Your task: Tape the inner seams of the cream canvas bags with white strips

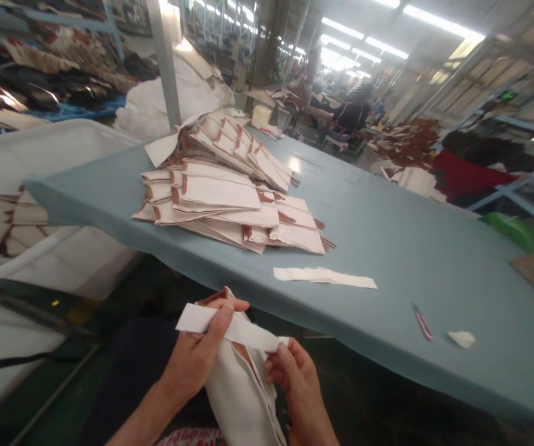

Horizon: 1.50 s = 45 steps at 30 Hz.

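A white paper strip [251, 332] stretches between my two hands, above a cream fabric piece with brown edging [241, 396] that hangs over my lap. My left hand [202, 347] is closed, its thumb pressing the strip near the left end. My right hand [297, 378] pinches the strip's other end between thumb and fingers. Part of the fabric piece is hidden behind the strip and my hands. More white strips [325, 277] lie on the blue table [378, 248] just beyond.
Stacked cream pieces with brown edges [220, 192] cover the table's left part. On the right lie a pink-handled cutter [422, 323] and a white scrap [461, 338]. A white bin [85, 133] stands left of the table. A person [350, 114] sits far back.
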Available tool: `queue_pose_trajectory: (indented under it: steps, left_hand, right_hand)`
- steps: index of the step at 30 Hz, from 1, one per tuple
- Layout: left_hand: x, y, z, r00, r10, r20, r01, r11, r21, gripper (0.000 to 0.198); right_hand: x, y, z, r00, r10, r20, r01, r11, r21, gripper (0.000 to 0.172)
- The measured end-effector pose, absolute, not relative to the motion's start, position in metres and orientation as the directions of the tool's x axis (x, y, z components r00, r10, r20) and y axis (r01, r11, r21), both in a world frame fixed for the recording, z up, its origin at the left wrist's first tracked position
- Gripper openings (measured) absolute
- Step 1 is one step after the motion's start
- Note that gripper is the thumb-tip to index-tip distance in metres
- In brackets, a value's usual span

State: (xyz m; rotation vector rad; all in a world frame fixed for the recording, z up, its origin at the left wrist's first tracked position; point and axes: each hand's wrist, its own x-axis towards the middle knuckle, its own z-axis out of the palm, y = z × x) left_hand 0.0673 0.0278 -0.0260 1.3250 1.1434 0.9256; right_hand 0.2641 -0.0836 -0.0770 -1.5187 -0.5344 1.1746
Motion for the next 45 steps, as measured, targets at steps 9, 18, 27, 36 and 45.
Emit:
queue_pose_trajectory:
  steps: [9,18,27,36,45]
  left_hand:
    - [0.069,0.027,-0.004,0.472,0.878,-0.073,0.229,-0.042,0.973,0.052]
    - [0.062,0.024,0.003,0.472,0.877,-0.089,0.199,-0.008,0.98,0.051]
    - [0.021,0.0,-0.034,0.29,0.894,-0.342,0.086,0.331,0.94,0.051]
    - [0.001,-0.017,-0.027,0.267,0.921,-0.283,0.301,0.199,0.933,0.053]
    - [0.015,0.005,0.017,0.389,0.909,-0.148,0.308,0.023,0.951,0.057]
  right_hand:
    - [0.266,-0.023,0.02,0.135,0.987,0.092,0.243,0.058,-0.968,0.026]
    - [0.217,0.007,0.027,-0.069,0.994,0.079,0.077,0.084,-0.993,0.012]
    - [0.229,-0.011,-0.018,0.223,0.967,-0.12,-0.305,-0.048,-0.951,0.061]
    - [0.201,-0.047,-0.045,0.027,0.946,-0.323,-0.229,-0.308,-0.923,0.069]
    - [0.212,-0.041,0.029,-0.067,0.961,-0.269,0.069,-0.264,-0.962,0.034]
